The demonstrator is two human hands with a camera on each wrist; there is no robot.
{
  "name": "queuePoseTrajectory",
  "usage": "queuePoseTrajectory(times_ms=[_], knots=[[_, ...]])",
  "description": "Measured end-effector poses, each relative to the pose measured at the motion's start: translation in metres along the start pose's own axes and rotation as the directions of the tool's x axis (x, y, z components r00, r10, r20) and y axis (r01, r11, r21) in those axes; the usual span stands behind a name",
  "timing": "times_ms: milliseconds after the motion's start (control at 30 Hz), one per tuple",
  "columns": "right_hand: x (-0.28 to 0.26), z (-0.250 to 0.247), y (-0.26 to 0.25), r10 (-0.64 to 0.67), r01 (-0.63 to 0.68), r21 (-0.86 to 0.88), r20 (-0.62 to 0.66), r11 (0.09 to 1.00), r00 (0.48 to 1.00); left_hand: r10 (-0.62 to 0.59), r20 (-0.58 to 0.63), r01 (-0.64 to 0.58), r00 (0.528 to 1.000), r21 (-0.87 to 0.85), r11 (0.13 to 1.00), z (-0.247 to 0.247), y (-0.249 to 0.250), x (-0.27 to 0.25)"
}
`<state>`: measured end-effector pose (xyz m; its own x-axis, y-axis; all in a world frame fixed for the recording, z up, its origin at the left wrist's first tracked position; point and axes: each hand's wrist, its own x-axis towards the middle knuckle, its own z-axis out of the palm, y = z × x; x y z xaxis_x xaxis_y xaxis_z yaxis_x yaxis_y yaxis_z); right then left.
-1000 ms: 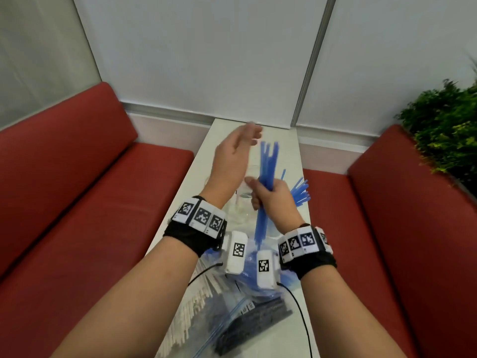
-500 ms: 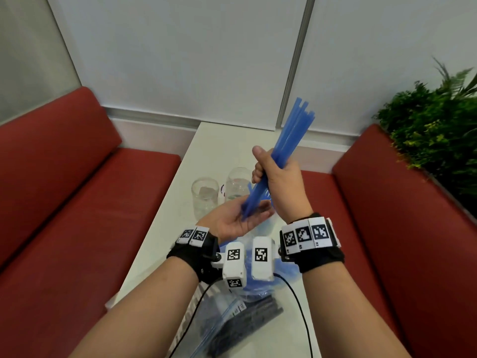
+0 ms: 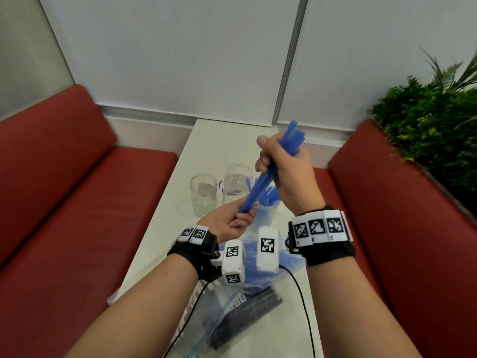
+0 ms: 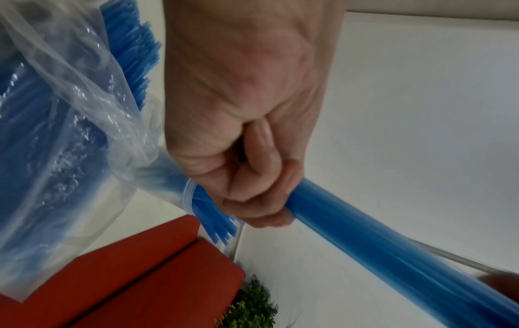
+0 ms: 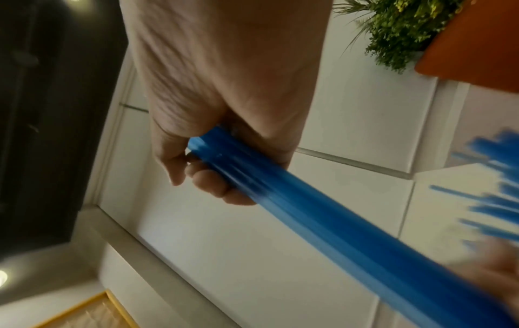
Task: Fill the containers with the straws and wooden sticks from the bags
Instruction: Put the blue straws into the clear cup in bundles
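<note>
Overhead, the head view shows the right hand [image 3: 286,174] gripping a tilted bundle of blue straws [image 3: 260,184] above the narrow white table [image 3: 165,228]; the left hand [image 3: 229,223] curls round its lower end. 2 clear jars [image 3: 203,195] stand mid-table, bags [image 3: 245,306] at the near edge; wristband tags carry square codes, no readable words. Left wrist view alone shows curled fingers [image 4: 261,177] and a straw-filled bag [image 4: 56,133]. Right wrist view shows fingers [image 5: 213,184] wrapped round the bundle.
</note>
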<state>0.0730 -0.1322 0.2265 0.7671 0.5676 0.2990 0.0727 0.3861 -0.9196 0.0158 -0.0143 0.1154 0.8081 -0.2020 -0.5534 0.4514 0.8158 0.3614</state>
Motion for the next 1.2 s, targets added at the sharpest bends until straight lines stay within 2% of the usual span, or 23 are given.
queuePoseTrajectory(times_ms=[100,233,300,400,500,600,700,767,833,933,1000,1067,1167,1200], knots=[[0.005,0.004,-0.011,0.045,-0.050,0.075,0.061,0.996,0.997,-0.079,0.091,0.084,0.993,-0.045,0.995,-0.007,0.004,-0.002],[-0.002,0.004,-0.007,0.129,-0.140,0.078,0.137,0.987,0.982,-0.225,0.177,0.232,0.958,-0.021,0.973,-0.014,0.004,-0.003],[-0.004,0.005,-0.006,0.141,-0.150,0.060,0.128,0.987,0.982,-0.227,0.194,0.238,0.954,-0.034,0.971,-0.016,0.004,-0.003],[0.000,0.011,-0.004,0.102,-0.102,0.025,0.037,0.994,0.994,-0.154,0.202,0.175,0.967,-0.090,0.980,-0.012,0.008,-0.002],[0.002,0.014,-0.001,0.063,-0.063,-0.011,-0.001,0.998,0.998,-0.083,0.123,0.097,0.989,-0.115,0.989,-0.010,0.012,-0.001],[0.000,0.004,0.005,0.107,-0.104,-0.134,0.016,0.986,0.994,0.011,0.013,-0.010,1.000,-0.092,0.996,-0.020,0.007,0.004],[0.000,-0.017,0.008,0.250,-0.205,-0.431,0.051,0.879,0.967,0.034,-0.049,-0.037,0.998,-0.061,0.997,-0.040,0.001,0.009],[0.003,-0.032,0.009,0.410,-0.308,-0.554,0.066,0.774,0.910,0.017,-0.082,-0.017,0.997,0.001,1.000,-0.051,-0.001,0.011],[0.010,-0.044,0.012,0.525,-0.410,-0.551,0.062,0.727,0.849,0.028,-0.141,-0.024,0.990,0.032,0.999,-0.054,0.000,0.014],[0.027,-0.057,0.017,0.540,-0.465,-0.505,0.002,0.727,0.842,0.143,-0.233,-0.121,0.962,0.105,0.987,-0.048,0.005,0.022],[0.038,-0.066,0.021,0.543,-0.484,-0.530,-0.052,0.696,0.838,0.234,-0.274,-0.149,0.933,0.296,0.943,-0.047,0.006,0.023],[0.049,-0.075,0.026,0.538,-0.487,-0.588,-0.102,0.646,0.837,0.316,-0.301,-0.132,0.900,0.502,0.855,-0.051,0.006,0.025],[0.064,-0.089,0.036,0.520,-0.489,-0.663,-0.172,0.567,0.837,0.470,-0.350,-0.088,0.810,0.721,0.688,-0.066,0.005,0.033],[0.068,-0.093,0.040,0.510,-0.494,-0.670,-0.196,0.554,0.837,0.519,-0.348,-0.044,0.780,0.798,0.601,-0.072,0.005,0.037]])
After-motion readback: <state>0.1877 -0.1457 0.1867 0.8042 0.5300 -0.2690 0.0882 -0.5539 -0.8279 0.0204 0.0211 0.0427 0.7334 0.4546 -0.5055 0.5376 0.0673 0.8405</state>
